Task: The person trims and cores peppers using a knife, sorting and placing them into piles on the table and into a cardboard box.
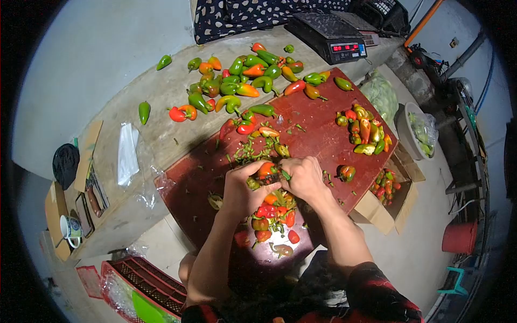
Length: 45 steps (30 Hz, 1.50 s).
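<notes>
On the dark red table, my left hand is closed round a red-orange pepper. My right hand meets it from the right, its fingers pressed together at a small green piece, perhaps a stem. Below my hands lie red and orange peppers with green bits among them. Just beyond them is a heap of green stems. To the right of my right hand sits a single red-green pepper, with a pile of mixed peppers farther back.
Many green, orange and red peppers cover part of the concrete ledge. A digital scale stands at the back. At the right are a cardboard box and a basin; a red crate is at lower left.
</notes>
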Tool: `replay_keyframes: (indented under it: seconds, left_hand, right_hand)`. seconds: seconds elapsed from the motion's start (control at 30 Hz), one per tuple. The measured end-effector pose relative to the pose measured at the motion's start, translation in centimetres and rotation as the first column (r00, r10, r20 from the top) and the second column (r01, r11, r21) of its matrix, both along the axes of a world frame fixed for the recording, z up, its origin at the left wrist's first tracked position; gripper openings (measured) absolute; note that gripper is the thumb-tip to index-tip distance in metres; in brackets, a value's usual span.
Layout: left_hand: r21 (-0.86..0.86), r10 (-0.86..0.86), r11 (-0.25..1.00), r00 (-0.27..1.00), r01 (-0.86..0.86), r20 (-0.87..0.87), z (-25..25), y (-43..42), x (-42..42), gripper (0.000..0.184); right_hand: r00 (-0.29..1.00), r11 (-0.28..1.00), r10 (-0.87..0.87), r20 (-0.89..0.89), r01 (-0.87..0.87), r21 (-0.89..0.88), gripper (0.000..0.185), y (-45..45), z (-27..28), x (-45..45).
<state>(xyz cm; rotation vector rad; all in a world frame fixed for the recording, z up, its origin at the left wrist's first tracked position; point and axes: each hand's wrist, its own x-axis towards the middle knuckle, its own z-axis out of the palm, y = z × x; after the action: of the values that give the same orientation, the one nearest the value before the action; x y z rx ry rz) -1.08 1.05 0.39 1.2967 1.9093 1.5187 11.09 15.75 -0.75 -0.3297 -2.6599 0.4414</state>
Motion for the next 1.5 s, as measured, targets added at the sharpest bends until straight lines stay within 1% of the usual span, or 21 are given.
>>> replay_keyframes:
  seconds: [0.07, 0.3, 0.4, 0.47, 0.5, 0.6, 0.77, 0.83, 0.93, 0.97, 1.03, 1.1, 1.13, 1.17, 1.2, 1.23, 1.27, 1.33, 1.37, 1.47, 1.5]
  left_hand:
    - [-0.016, -0.022, 1.0, 1.0, 0.022, 0.008, 0.1, 0.1, 0.0, 0.037]
    - [-0.049, -0.056, 0.997, 0.995, 0.061, 0.088, 1.0, 0.1, 0.4, 0.033]
    - [-0.09, -0.069, 0.993, 0.997, 0.073, 0.045, 1.4, -0.2, 0.4, 0.034]
    - [-0.036, -0.086, 0.995, 0.994, 0.088, 0.061, 1.2, -0.3, 0.8, 0.037]
    - [0.025, -0.094, 0.995, 0.993, 0.093, 0.07, 1.3, -0.3, 0.7, 0.04]
    - [0.012, -0.071, 0.997, 0.995, 0.07, 0.076, 1.9, -0.7, 0.3, 0.042]
    - [0.079, -0.055, 0.996, 0.997, 0.051, 0.047, 1.6, -0.9, -0.1, 0.046]
    - [0.121, -0.024, 0.992, 0.999, 0.02, 0.032, 1.7, -0.9, -0.3, 0.047]
    - [0.109, -0.025, 0.994, 0.998, 0.019, 0.06, 1.6, -0.8, -0.4, 0.051]
    - [0.123, -0.022, 0.992, 0.994, 0.008, 0.108, 1.2, -0.7, -0.4, 0.048]
    - [0.137, -0.02, 0.991, 0.988, -0.001, 0.154, 0.7, -0.4, -0.3, 0.046]
    - [0.06, 0.0, 0.997, 0.82, -0.042, 0.573, 0.3, -0.3, -0.1, 0.042]
    - [0.059, 0.003, 0.997, 0.823, -0.044, 0.569, -0.3, 0.0, 0.0, 0.042]
    - [0.135, -0.02, 0.986, 0.743, -0.096, 0.669, -1.3, 0.5, 0.1, 0.039]
    - [0.204, -0.054, 0.967, 0.654, -0.156, 0.755, -1.7, 0.9, 0.2, 0.037]
    - [0.201, -0.05, 0.967, 0.658, -0.155, 0.751, -2.0, 0.9, 0.4, 0.037]
    - [0.181, -0.048, 0.972, 0.626, -0.15, 0.779, -2.2, 0.8, 0.6, 0.034]
    - [0.078, -0.044, 0.989, 0.259, -0.123, 0.965, -2.8, 0.9, 0.2, 0.034]
    - [0.076, -0.043, 0.99, 0.263, -0.119, 0.964, -3.8, 0.8, 0.0, 0.034]
    - [0.12, -0.1, 0.992, 0.36, -0.035, 0.928, -5.0, 0.8, 0.6, 0.041]
    - [0.119, -0.098, 0.993, 0.504, -0.01, 0.858, -5.0, 1.0, 0.9, 0.038]
  right_hand:
    - [0.998, 1.0, -0.029, -0.049, 0.029, -0.002, 0.017, 0.0, -0.2, 0.1]
    - [1.0, 1.0, -0.03, -0.004, 0.03, 0.004, 0.017, 0.3, 0.6, 0.3]
    - [1.0, 1.0, -0.01, -0.002, 0.01, 0.002, 0.015, 0.8, 0.0, 0.2]
    - [0.88, 0.918, -0.384, 0.278, 0.331, 0.221, 0.014, 3.0, -1.1, -0.2]
    - [0.886, 0.905, -0.418, 0.199, 0.388, 0.171, 0.013, 4.9, -1.9, 0.2]
    - [0.925, 0.925, -0.379, -0.031, 0.38, 0.025, 0.017, 5.4, 0.4, 1.2]
    - [0.945, 0.943, -0.324, -0.046, 0.319, -0.089, 0.02, 4.1, -0.2, 0.7]
    - [0.945, 0.926, -0.321, 0.058, 0.326, -0.188, 0.019, 3.3, 0.7, 0.6]
    - [0.956, 0.933, -0.291, -0.031, 0.276, -0.232, 0.022, 3.0, 0.2, 0.6]
    - [0.956, 0.932, -0.293, -0.032, 0.277, -0.235, 0.022, 2.7, 0.2, 0.6]
    - [0.956, 0.796, -0.295, -0.007, 0.241, -0.555, 0.029, 1.9, 0.9, 0.3]
    - [0.982, 0.664, -0.13, -0.135, -0.015, -0.747, 0.03, 1.0, 1.1, -0.2]
    - [0.99, 0.626, -0.074, -0.117, -0.045, -0.779, 0.043, 0.3, 1.3, -0.2]
    - [0.995, 0.583, -0.014, -0.102, -0.075, -0.809, 0.06, -0.5, 1.6, -0.4]
    - [0.988, 0.684, 0.049, -0.146, -0.14, -0.716, 0.074, -0.9, 1.3, -0.7]
    - [0.977, 0.768, 0.114, -0.181, -0.202, -0.608, 0.088, -1.4, 1.0, -1.0]
    - [0.976, 0.747, 0.136, -0.173, -0.215, -0.629, 0.092, -1.9, 0.9, -1.2]
    - [0.983, 0.774, 0.124, -0.132, -0.179, -0.607, 0.092, -2.7, -0.1, -1.3]
    - [0.99, 0.802, 0.113, -0.086, -0.143, -0.58, 0.091, -2.8, -0.5, -1.3]
    - [0.993, 0.75, 0.107, -0.055, -0.117, -0.651, 0.085, -2.0, -0.3, -0.9]
    - [0.993, 0.738, 0.107, -0.058, -0.118, -0.665, 0.084, -1.6, 0.1, -0.7]
